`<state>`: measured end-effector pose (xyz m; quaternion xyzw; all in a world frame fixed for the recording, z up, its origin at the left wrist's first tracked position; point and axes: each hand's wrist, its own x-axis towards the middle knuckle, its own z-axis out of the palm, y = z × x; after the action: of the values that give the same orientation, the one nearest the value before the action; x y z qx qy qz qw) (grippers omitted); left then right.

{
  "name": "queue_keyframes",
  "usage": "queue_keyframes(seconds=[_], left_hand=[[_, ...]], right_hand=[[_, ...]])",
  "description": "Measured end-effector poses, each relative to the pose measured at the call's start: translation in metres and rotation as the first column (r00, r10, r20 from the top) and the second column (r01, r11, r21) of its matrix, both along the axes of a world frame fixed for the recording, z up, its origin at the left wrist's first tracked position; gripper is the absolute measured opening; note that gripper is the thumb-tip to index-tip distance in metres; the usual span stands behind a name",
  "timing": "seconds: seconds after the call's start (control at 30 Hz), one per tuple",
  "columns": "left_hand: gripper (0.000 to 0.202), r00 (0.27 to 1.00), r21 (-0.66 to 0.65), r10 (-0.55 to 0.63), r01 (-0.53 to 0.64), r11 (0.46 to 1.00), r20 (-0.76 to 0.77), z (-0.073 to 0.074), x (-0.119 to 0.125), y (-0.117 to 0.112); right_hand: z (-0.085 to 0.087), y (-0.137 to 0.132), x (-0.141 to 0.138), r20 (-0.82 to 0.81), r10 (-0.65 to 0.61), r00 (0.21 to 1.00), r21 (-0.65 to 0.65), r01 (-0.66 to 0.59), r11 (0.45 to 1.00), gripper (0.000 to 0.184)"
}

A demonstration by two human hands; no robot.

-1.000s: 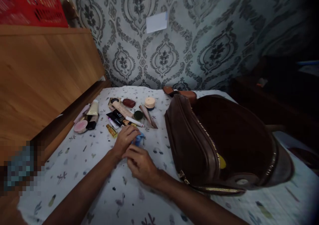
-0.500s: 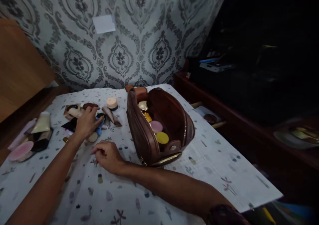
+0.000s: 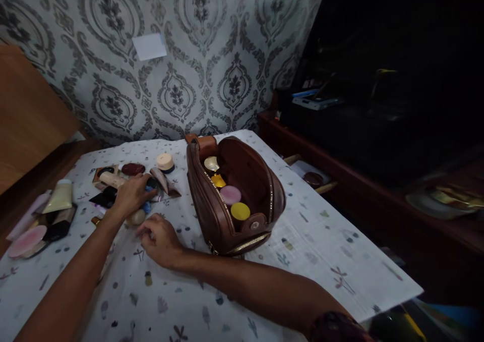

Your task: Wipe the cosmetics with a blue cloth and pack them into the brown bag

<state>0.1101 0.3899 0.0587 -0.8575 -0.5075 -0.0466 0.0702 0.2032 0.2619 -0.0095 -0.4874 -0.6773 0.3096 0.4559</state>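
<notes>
The smooth, leathery bag (image 3: 206,208) has gold-toned metal zips (image 3: 249,243).

Taking the brown zip bag (image 3: 202,206) as clock centre: just one bag, with four bits showing inside, namely one gold disc (image 3: 211,164), one golden-yellow piece (image 3: 218,181), one pink disc (image 3: 230,195) and one yellow disc (image 3: 240,211). Two bare hands, a left hand (image 3: 131,195) at 9, a right hand (image 3: 161,238) at 8. One cream squeeze tube (image 3: 61,195) at 9, one pale-lidded jar (image 3: 165,162) at 10. Makeup pile (image 3: 112,179) near 9's too jumbled to count tbh.
</notes>
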Motion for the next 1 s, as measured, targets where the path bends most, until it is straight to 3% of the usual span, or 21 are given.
queue_keyframes(seconds=[0.1, 0.27, 0.37, 0.47, 0.57, 0.67, 0.9, 1.0], left_hand=[[0.041, 0.99, -0.014, -0.007, 0.009, 1.0, 0.142, -0.001, -0.005, -0.001], [0.05, 0.911, -0.01, -0.157, 0.174, 0.985, 0.382, -0.003, -0.016, -0.004], [0.052, 0.887, -0.015, -0.198, 0.225, 0.974, 0.417, -0.003, -0.019, -0.014], [0.05, 0.867, -0.007, -0.237, 0.267, 0.964, 0.438, -0.006, -0.019, -0.025], [0.046, 0.854, 0.004, -0.23, 0.258, 0.966, 0.467, -0.012, -0.019, -0.032], [0.042, 0.854, 0.0, -0.196, 0.224, 0.975, 0.481, -0.018, -0.02, -0.036], [0.033, 0.855, 0.01, -0.162, 0.18, 0.984, 0.493, -0.023, -0.017, -0.043], [0.033, 0.845, 0.013, -0.132, 0.146, 0.989, 0.519, -0.026, -0.017, -0.041]], right_hand=[[-0.002, 0.001, 0.0, -0.002, 0.002, 1.0, 0.013, -0.002, 1.0, 0.023], [-0.003, 0.003, -0.001, -0.073, -0.008, 0.997, -0.02, 0.007, 1.0, 0.021], [-0.007, 0.004, -0.001, -0.227, -0.079, 0.971, -0.059, 0.068, 0.996, 0.027], [-0.014, 0.007, -0.003, -0.417, -0.167, 0.894, -0.1, 0.137, 0.986, 0.038], [-0.021, 0.011, -0.005, -0.53, -0.226, 0.817, -0.141, 0.178, 0.974, 0.038], [-0.025, 0.013, -0.006, -0.544, -0.293, 0.786, -0.148, 0.254, 0.956, 0.036], [-0.03, 0.017, -0.004, -0.539, -0.304, 0.785, -0.148, 0.267, 0.952, 0.05], [-0.03, 0.017, 0.0, -0.482, -0.304, 0.821, -0.097, 0.295, 0.951, 0.051]])
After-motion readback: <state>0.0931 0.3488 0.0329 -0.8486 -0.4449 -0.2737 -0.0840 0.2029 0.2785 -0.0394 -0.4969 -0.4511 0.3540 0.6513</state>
